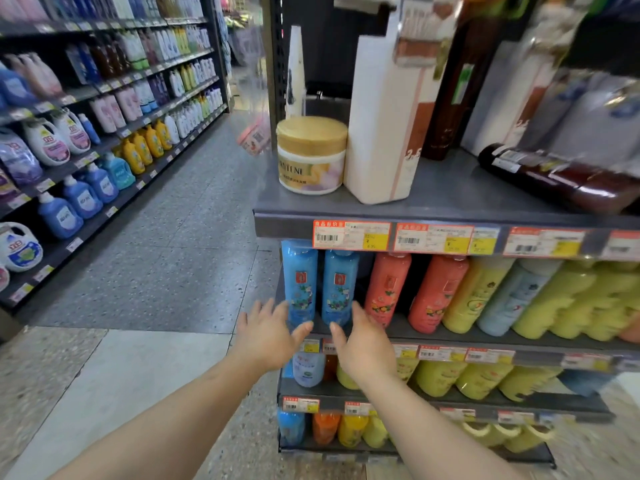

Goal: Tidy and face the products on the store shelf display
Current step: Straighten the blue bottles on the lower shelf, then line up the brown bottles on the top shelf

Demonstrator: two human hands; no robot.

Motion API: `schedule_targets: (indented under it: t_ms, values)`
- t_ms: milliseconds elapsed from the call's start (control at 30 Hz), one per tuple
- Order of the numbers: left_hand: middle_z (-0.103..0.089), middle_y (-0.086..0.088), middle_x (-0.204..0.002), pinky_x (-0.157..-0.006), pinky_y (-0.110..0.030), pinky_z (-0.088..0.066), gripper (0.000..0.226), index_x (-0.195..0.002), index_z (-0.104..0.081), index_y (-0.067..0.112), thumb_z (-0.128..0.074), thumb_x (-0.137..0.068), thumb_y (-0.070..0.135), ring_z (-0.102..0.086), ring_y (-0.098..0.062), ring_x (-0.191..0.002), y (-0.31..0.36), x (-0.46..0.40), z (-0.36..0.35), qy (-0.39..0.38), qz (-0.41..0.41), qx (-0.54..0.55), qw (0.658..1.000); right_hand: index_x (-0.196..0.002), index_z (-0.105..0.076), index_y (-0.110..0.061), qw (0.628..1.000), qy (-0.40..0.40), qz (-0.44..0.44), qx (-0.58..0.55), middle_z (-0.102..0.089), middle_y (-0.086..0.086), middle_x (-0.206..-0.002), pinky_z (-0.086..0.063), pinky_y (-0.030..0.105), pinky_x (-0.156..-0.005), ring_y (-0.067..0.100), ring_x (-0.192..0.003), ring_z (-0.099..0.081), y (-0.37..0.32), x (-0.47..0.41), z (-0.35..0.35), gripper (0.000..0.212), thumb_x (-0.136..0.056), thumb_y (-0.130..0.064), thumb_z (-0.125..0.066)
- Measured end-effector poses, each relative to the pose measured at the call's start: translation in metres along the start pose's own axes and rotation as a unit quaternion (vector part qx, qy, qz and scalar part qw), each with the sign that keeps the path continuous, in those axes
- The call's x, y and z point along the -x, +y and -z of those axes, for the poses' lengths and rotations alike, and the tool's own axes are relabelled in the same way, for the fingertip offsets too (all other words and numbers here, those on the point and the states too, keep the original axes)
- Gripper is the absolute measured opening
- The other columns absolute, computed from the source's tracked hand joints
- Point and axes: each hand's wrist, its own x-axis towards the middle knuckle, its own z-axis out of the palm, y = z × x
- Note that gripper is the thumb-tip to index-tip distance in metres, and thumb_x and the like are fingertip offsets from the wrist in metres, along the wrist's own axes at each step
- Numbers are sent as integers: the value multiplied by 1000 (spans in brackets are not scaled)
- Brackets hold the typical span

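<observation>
Two blue bottles (320,285) upright just beyond spread, empty fingers (277,311) of both hands.

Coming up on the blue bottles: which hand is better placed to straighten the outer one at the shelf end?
Left. The left hand is open at the base of the end blue bottle, fingers nearly touching it. The right hand sits below the second blue bottle.

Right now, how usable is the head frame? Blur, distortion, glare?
Head view: motion blur smears the upper-right products and the yellow bottles; the jar, blue bottles and both hands, left and right, stay fairly sharp. Wide-angle bending tilts the shelf. Lighting even, no strong glare.
</observation>
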Motion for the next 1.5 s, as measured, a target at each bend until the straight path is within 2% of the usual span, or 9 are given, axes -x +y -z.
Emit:
schedule_targets:
  t_ms: [100, 167, 267, 400, 600, 767, 933, 1100, 1500]
  values:
    - [-14, -2, -160, -118, -48, -2, 72, -149, -24, 28, -35, -89, 67, -2, -26, -148, 13, 37, 33, -5, -75, -57, 996, -141, -44, -24, 992, 13, 54, 111, -49, 1, -143, -42, 41, -101, 25, -129, -46, -14, 25, 28, 53, -94, -49, -43]
    - [-17, -1, -159, -120, -45, -2, 69, -147, -28, 30, -40, -89, 65, -5, -25, -147, 22, 60, 61, 5, -119, -83, 989, -119, -66, -27, 982, 51, 88, 156, -66, 2, -122, -52, 46, -87, 26, -111, -61, -24, 38, 52, 46, -81, -50, -56]
    - [-29, 1, -154, -119, -39, -13, 65, -143, -35, 29, -45, -88, 60, -20, -24, -144, 34, 84, 109, 48, -201, -118, 971, -100, -73, -32, 963, 96, 136, 212, -72, -4, -103, -56, 43, -81, 23, -98, -68, -45, 52, 101, 43, -63, -52, -71]
    - [-65, -1, -119, -95, -34, -49, 55, -117, -64, 21, -48, -79, 57, -60, -21, -111, 46, 100, 171, 182, -294, -125, 930, -107, -67, -31, 951, 148, 180, 203, -69, -8, -106, -51, 39, -87, 21, -105, -62, -75, 63, 169, 38, -73, -48, -67]
    - [-69, -3, -113, -93, -38, -51, 59, -108, -69, 17, -41, -77, 58, -63, -24, -106, 63, 96, 219, 238, -333, -122, 904, -126, -60, -27, 955, 178, 155, 178, -61, -1, -129, -40, 43, -105, 27, -127, -50, -98, 66, 215, 45, -86, -45, -59]
    - [-56, -3, -136, -109, -46, -36, 65, -126, -61, 22, -41, -81, 64, -46, -29, -130, 76, 90, 219, 231, -319, -124, 911, -127, -60, -26, 956, 190, 149, 167, -60, 2, -130, -37, 44, -107, 28, -127, -50, -90, 71, 219, 48, -85, -48, -58]
    - [-44, -1, -147, -116, -41, -22, 75, -137, -50, 26, -32, -79, 70, -32, -24, -140, 97, 82, 217, 236, -305, -78, 919, -141, -44, -33, 967, 169, 133, 135, -41, -3, -149, -20, 37, -116, 20, -142, -28, -72, 56, 239, 52, -93, -52, -47]
    - [-55, 3, -133, -106, -35, -32, 58, -129, -56, 22, -59, -83, 57, -44, -19, -126, 124, 71, 224, 270, -242, -6, 932, -144, -38, -34, 976, 145, 148, 72, -39, -7, -150, -25, 32, -114, 13, -140, -29, -48, 20, 255, 59, -91, -56, -49]
    - [-51, -7, -134, -107, -38, -32, 66, -134, -52, 18, -59, -82, 58, -41, -26, -127, 216, 61, 196, 300, -61, 0, 952, -141, -42, -28, 968, 115, 204, 91, -49, -5, -140, -35, 33, -108, 18, -130, -42, 57, -62, 332, 62, -86, -53, -58]
